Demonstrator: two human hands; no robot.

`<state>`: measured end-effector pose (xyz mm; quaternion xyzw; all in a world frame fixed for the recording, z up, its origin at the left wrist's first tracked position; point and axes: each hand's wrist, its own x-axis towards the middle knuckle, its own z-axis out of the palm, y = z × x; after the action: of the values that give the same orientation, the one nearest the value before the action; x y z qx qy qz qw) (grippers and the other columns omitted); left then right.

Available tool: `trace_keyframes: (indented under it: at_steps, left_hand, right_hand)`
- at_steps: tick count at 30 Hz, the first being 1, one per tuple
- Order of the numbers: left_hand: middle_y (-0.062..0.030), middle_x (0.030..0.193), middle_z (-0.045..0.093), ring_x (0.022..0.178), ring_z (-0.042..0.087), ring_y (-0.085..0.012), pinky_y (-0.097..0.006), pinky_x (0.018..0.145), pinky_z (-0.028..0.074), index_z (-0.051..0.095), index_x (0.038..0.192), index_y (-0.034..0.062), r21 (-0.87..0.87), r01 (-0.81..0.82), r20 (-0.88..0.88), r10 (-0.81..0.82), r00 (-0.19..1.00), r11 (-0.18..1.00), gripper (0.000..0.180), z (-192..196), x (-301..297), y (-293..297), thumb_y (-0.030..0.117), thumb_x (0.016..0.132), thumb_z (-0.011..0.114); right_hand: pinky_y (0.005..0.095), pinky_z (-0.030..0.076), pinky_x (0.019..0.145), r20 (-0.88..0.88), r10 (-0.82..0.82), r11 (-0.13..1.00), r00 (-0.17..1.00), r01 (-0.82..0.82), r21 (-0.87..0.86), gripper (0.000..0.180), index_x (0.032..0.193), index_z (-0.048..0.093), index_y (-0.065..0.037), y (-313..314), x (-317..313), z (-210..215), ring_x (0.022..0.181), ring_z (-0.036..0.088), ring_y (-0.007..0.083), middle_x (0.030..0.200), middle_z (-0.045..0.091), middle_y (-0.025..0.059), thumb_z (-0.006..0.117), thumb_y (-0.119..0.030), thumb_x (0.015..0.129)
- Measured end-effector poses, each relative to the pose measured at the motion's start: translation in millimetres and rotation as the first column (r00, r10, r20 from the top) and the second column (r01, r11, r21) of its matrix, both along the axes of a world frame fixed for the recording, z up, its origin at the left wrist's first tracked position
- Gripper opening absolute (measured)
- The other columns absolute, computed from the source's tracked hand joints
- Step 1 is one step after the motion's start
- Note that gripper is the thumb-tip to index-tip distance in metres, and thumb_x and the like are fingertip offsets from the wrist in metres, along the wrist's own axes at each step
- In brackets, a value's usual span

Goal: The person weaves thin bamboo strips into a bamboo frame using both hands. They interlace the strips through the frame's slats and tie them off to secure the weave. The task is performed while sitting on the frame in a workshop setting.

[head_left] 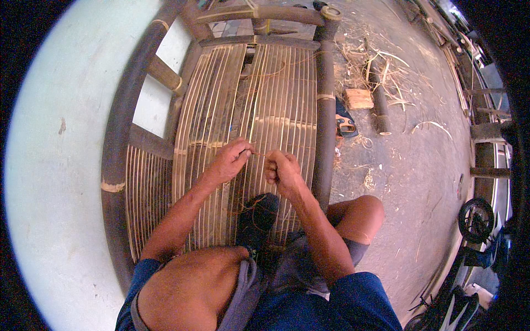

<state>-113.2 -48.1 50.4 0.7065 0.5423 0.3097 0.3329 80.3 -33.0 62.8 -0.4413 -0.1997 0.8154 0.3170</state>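
Observation:
My left hand (231, 160) pinches a thin orange-brown cord (259, 154) between thumb and fingertips. A short way to the right, my right hand (284, 171) is closed on the same cord, its fingers curled in. The stretch between the two hands looks taut. Both hands are just above the slatted seat of a bamboo bench (287, 99), made of narrow strips with pale edges. A dark lengthwise gap runs through the slats near my left hand. Loose loops of fine cord trail over the slats, ahead of the hands and below them.
Thick bamboo rails (326, 127) frame the bench, and a pale wall (61, 165) stands close on the left. My dark-covered foot (259, 218) rests on the slats. Right of the bench lie a handsaw (346, 126), a wood block (359, 99), a bamboo pole (379, 99) and shavings (397, 63).

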Motion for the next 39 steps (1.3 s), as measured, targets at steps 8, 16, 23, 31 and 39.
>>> trace_keyframes:
  at_steps: [8,16,23,31,39]
  left_hand:
    - [-0.0056,0.093,0.067,0.08,0.067,-0.014,-0.03,0.073,0.055,0.062,0.116,0.0022,-0.417,-0.282,0.343,0.437,0.831,0.864,0.024,2,1,5,0.008,0.093,0.059]
    - [-0.007,0.102,0.064,0.076,0.067,-0.0157,-0.032,0.072,0.055,0.062,0.12,0.0036,0.048,-0.35,-0.097,0.353,0.93,0.935,0.032,-2,-13,4,0.002,0.088,0.059]
    - [-0.0101,0.102,0.064,0.079,0.067,-0.0178,-0.036,0.074,0.055,0.057,0.126,0.002,-0.547,-0.431,0.488,0.692,0.532,0.718,0.039,-14,-17,7,0.015,0.09,0.068]
    - [-0.0139,0.098,0.066,0.08,0.068,-0.0292,-0.042,0.075,0.054,0.053,0.127,0.0006,-0.197,-0.443,-0.239,0.395,0.887,0.875,0.064,-2,-10,7,0.039,0.081,0.076]
    - [-0.0195,0.09,0.071,0.087,0.069,-0.0362,-0.047,0.077,0.054,0.058,0.12,0.0025,-0.287,-0.438,-0.417,0.301,0.858,0.852,0.045,-15,-10,-8,0.025,0.083,0.069]
  right_hand:
    - [0.027,0.038,0.046,0.261,0.206,0.876,0.943,-0.297,0.381,0.016,0.086,0.057,-0.004,-24,-9,-4,0.05,0.044,0.0093,0.062,0.047,0.0002,0.051,-0.018,0.092]
    - [0.0467,0.051,0.068,0.602,0.156,0.563,0.783,-0.571,0.598,0.023,0.095,0.062,0.0,-38,-6,0,0.072,0.065,0.0363,0.083,0.065,0.0225,0.056,-0.022,0.09]
    - [0.0485,0.051,0.067,0.765,0.087,0.362,0.637,-0.736,0.572,0.019,0.09,0.061,0.0,-61,-14,-11,0.077,0.065,0.0425,0.084,0.065,0.0237,0.059,-0.018,0.086]
    - [0.0515,0.051,0.064,0.763,-0.032,0.255,0.645,-0.733,0.63,0.018,0.091,0.058,-0.001,-70,-16,-18,0.072,0.064,0.0431,0.082,0.063,0.0223,0.063,-0.017,0.085]
    - [0.05,0.052,0.062,0.787,-0.07,0.205,0.612,-0.764,0.612,0.019,0.093,0.056,-0.002,-74,-16,-22,0.071,0.064,0.0415,0.082,0.062,0.0204,0.063,-0.018,0.086]
